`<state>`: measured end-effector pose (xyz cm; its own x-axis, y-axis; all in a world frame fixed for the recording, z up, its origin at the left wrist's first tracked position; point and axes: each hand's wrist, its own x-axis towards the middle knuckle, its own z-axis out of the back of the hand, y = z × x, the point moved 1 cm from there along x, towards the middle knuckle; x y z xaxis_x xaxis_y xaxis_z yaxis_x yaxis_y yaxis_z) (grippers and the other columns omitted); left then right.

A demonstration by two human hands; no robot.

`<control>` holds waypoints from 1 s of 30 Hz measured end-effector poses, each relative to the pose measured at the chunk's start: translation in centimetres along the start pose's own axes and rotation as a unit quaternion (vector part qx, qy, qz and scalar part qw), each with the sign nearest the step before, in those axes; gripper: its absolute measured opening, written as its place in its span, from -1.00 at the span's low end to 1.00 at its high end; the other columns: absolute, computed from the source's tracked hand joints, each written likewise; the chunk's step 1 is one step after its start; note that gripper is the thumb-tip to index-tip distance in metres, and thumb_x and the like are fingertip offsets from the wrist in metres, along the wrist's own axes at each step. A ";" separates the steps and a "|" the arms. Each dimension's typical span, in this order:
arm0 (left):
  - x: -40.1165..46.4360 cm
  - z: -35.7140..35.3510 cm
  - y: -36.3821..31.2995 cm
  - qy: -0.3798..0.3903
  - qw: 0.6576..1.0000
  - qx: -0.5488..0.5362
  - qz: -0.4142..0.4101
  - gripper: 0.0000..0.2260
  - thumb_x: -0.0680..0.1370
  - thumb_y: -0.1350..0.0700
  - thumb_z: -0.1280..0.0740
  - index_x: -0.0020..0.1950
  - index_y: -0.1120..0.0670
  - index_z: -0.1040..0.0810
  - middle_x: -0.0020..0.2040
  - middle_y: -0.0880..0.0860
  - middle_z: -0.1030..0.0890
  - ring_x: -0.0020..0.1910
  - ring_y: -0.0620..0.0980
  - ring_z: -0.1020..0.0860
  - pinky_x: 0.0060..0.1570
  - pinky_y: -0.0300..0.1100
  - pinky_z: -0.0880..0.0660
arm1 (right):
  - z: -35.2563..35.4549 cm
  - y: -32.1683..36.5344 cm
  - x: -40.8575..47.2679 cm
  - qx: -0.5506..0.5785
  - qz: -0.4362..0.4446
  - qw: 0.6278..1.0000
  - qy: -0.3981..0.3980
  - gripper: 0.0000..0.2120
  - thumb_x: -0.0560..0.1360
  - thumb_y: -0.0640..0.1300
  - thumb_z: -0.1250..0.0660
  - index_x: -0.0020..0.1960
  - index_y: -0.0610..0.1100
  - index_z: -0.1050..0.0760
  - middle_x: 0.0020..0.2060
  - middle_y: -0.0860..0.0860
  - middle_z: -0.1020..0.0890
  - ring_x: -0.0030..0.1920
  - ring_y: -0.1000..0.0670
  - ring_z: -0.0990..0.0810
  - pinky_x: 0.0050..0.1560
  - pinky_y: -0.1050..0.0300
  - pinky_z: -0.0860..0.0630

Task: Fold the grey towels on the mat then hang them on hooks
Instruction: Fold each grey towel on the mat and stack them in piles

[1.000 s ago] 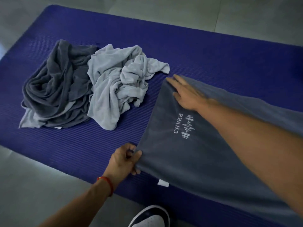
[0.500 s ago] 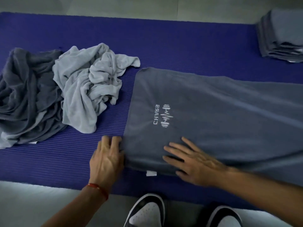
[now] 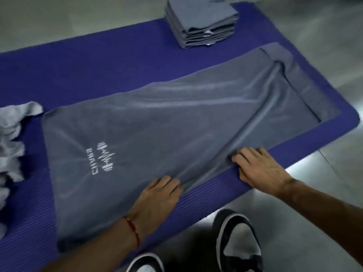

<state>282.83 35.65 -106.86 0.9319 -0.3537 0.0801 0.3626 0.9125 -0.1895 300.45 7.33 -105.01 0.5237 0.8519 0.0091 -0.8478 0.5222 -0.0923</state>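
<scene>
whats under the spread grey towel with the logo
The purple mat lies under the spread grey towel, showing around its edges. Whatever else might sit beneath the cloth is covered. Both hands, left hand and right hand, rest on its near edge.

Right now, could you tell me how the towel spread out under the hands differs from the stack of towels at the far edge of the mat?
The spread towel lies open in one long layer, while the stacked towels are folded into compact rectangles. The spread towel is creased and shows a white logo; the stacked towels sit flat with only small white tags visible. Both are grey and lie on the purple mat.
</scene>
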 end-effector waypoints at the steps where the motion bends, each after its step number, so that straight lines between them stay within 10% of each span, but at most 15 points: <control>1: 0.2 -0.1 0.2 -0.003 1.000 0.012 -0.014 -0.82 0.45 0.13 -0.47 0.04 0.06 -0.63 0.04 0.01 -0.58 0.00 0.05 -0.52 -0.03 -0.05 -0.50 | -0.1 -0.8 -0.7 0.002 -0.017 1.000 -0.007 -0.76 0.50 -0.09 -0.20 0.10 -0.14 -0.51 -0.02 -0.12 -0.58 -0.09 -0.22 -0.61 -0.10 -0.11 -0.53; 10: 2.3 1.4 -0.9 0.093 0.990 0.101 0.013 -0.87 0.30 0.29 -0.47 -0.29 0.11 -0.56 -0.15 0.10 -0.40 -0.12 0.15 -0.39 -0.17 0.07 -0.40 | -0.4 -3.7 0.0 -0.021 0.086 0.996 0.008 -0.84 0.46 -0.34 -0.44 -0.01 -0.15 -0.57 -0.13 -0.08 -0.60 -0.15 -0.16 -0.59 -0.07 -0.03 -0.52; 14: 2.1 2.0 -1.1 0.063 0.995 -0.049 0.059 -0.90 0.38 0.06 -0.26 -0.31 0.03 -0.52 -0.07 -0.01 -0.48 -0.03 0.04 -0.49 -0.12 0.04 -0.47 | 0.3 -3.9 0.0 -0.011 0.094 0.995 -0.034 -0.90 0.56 -0.18 -0.34 -0.13 -0.14 -0.49 -0.21 -0.09 -0.55 -0.22 -0.17 -0.54 -0.11 -0.05 -0.51; 20: 7.3 2.4 1.0 0.088 0.996 -0.020 -0.024 -0.75 0.50 -0.15 -0.26 -0.03 0.01 -0.49 0.23 0.08 -0.47 0.36 0.20 -0.41 0.24 0.19 -0.37 | -0.2 -4.3 -4.7 0.044 -0.070 0.997 -0.003 -0.73 0.63 0.00 -0.19 0.01 -0.11 -0.61 -0.05 -0.05 -0.62 -0.07 -0.15 -0.60 -0.04 -0.08 -0.53; 26: 22.1 0.0 3.4 0.141 0.988 0.055 -0.030 -0.39 0.56 -0.28 0.13 0.57 -0.15 -0.23 0.64 0.04 -0.06 0.61 0.16 0.01 0.49 0.31 -0.09 | -1.3 -11.6 -4.7 0.127 -0.510 0.846 -0.087 -0.73 0.63 -0.04 -0.19 0.15 -0.17 -0.56 0.05 -0.19 -0.58 0.06 -0.26 -0.53 0.11 -0.12 -0.50; 30: 29.8 -2.2 2.9 0.104 0.992 0.072 -0.018 -0.47 0.65 -0.24 0.03 0.63 -0.20 -0.03 0.66 0.00 0.08 0.63 0.16 0.10 0.49 0.36 0.02 | -2.6 -17.9 -3.4 0.172 -0.719 0.673 -0.029 -0.51 0.66 0.11 -0.13 0.33 -0.26 -0.49 0.32 -0.27 -0.47 0.34 -0.32 -0.41 0.35 -0.22 -0.39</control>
<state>311.65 27.33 -107.21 0.9046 -0.4082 -0.1229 0.4056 0.9129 -0.0464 314.03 -5.00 -105.95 0.8272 -0.5495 -0.1179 0.5580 0.7781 0.2885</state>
